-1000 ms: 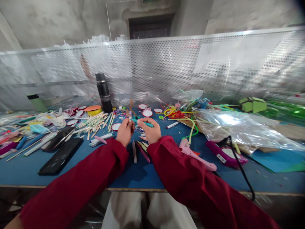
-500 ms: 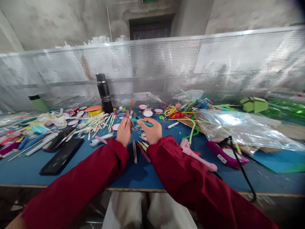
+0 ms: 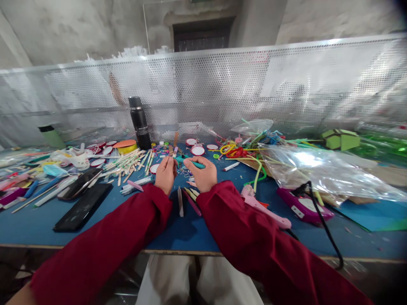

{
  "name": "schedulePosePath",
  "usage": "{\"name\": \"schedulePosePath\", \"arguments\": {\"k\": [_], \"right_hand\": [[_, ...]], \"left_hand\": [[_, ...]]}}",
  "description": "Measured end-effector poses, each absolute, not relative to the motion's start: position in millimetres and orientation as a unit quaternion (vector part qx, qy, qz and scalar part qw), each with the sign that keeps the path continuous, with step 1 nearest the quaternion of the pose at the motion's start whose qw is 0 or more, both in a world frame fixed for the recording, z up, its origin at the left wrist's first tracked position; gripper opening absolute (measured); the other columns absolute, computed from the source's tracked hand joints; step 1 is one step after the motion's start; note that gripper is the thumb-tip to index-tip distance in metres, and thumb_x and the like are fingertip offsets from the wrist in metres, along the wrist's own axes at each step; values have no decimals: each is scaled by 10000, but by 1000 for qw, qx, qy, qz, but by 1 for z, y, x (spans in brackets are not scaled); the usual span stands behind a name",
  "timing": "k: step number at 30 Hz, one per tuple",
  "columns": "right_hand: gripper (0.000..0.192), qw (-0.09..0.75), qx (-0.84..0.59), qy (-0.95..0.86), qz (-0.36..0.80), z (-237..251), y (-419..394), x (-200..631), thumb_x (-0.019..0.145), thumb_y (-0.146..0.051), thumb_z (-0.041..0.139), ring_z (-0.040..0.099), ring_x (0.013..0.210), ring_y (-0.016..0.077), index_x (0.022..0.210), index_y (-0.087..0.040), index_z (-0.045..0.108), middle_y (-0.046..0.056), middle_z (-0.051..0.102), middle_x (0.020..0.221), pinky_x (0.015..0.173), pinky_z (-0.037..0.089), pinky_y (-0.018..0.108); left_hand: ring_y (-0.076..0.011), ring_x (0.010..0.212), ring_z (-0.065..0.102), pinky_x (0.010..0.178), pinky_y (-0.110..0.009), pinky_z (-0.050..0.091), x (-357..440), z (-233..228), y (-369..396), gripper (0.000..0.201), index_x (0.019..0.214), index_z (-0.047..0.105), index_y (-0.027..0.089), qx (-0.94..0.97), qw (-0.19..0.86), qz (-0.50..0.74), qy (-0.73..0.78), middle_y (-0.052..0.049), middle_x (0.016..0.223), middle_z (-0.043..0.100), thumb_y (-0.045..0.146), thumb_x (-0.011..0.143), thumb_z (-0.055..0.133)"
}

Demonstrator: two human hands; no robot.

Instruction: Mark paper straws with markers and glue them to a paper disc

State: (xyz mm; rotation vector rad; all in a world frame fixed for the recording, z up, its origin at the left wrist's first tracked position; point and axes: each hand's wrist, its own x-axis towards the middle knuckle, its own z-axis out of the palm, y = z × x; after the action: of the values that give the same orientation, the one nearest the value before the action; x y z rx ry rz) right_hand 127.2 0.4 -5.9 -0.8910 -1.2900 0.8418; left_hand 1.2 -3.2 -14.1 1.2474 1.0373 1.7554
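My right hand (image 3: 206,174) is closed around a teal marker (image 3: 198,165), its end poking out past the fingers. Just across from it, my left hand (image 3: 165,174) is pinched shut. A small teal tip (image 3: 180,159) shows in the gap between both hands; whether the left fingers grip it is hidden. Below the hands a flat stick (image 3: 180,202) lies on the blue table, beside a pink marker (image 3: 192,202) and pale pens. White-barrelled markers (image 3: 137,186) lie left of my left wrist, and a white marker (image 3: 230,166) lies right of my right hand.
A black bottle (image 3: 140,125) stands behind wooden sticks (image 3: 129,163). Two dark phones (image 3: 82,207) lie at left. On the right are a pink glue gun (image 3: 265,210), a purple power box (image 3: 303,205) with a black cord, and a clear plastic bag (image 3: 311,165). A perforated metal screen (image 3: 216,93) rises behind.
Almost nothing differs. Both hands keep their places around the teal marker, and the view has shifted very slightly.
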Motion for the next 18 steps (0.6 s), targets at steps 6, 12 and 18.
{"name": "schedulePosePath", "arguments": {"k": [6,12,18], "right_hand": [[359,622,-400,-560,373,-4,-1,128,692,-536,751,498,532,117,809,-197,766,-2,661,680,425,449,223],[365,623,-398,-561,372,-5,-1,127,692,-540,753,505,531,117,820,-198,763,-10,658,666,418,442,219],[336,625,-390,-566,371,-5,-2,127,716,-523,742,491,487,109,819,-203,760,-22,639,629,433,440,234]], "left_hand": [[-58,422,279,410,-208,212,0,-14,-3,391,740,484,206,484,366,686,401,86,526,284,555,881,589],[-53,416,277,397,-207,200,-1,-15,-2,404,740,476,203,488,355,696,389,83,549,317,566,873,595],[-51,420,269,401,-199,203,0,-12,-4,401,741,468,204,489,348,693,400,88,551,297,562,877,583]]}}
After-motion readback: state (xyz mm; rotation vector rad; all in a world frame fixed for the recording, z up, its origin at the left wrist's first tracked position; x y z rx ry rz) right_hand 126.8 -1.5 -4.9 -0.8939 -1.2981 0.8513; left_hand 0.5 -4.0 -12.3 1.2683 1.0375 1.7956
